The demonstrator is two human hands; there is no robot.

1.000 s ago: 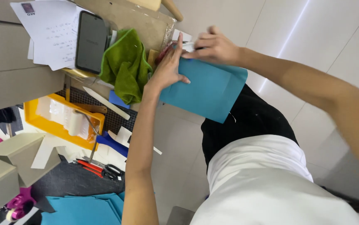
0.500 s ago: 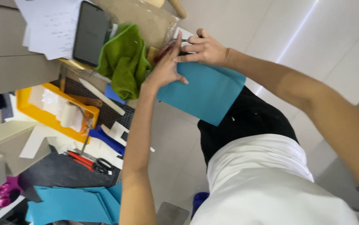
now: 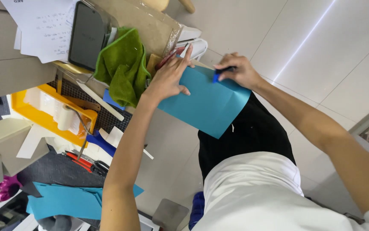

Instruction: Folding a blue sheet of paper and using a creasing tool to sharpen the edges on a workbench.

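— How many hands are over the work?
— Two: a left hand (image 3: pixel 169 79) and a right hand (image 3: pixel 238 70), both on one teal sheet (image 3: pixel 205 105).
— Any more teal paper?
— One heap of teal sheets (image 3: pixel 69 201) lower down; how many lie in it I cannot tell.
— Cloths?
— One green cloth (image 3: pixel 122 64).
— Phones?
— One dark phone (image 3: pixel 86 36), beside one stack of white papers (image 3: pixel 43 25).
— Trays?
— One yellow tray (image 3: pixel 43 111), with one white roll (image 3: pixel 66 117) in it.
— Scissors?
— One red-handled pair (image 3: pixel 88 162).
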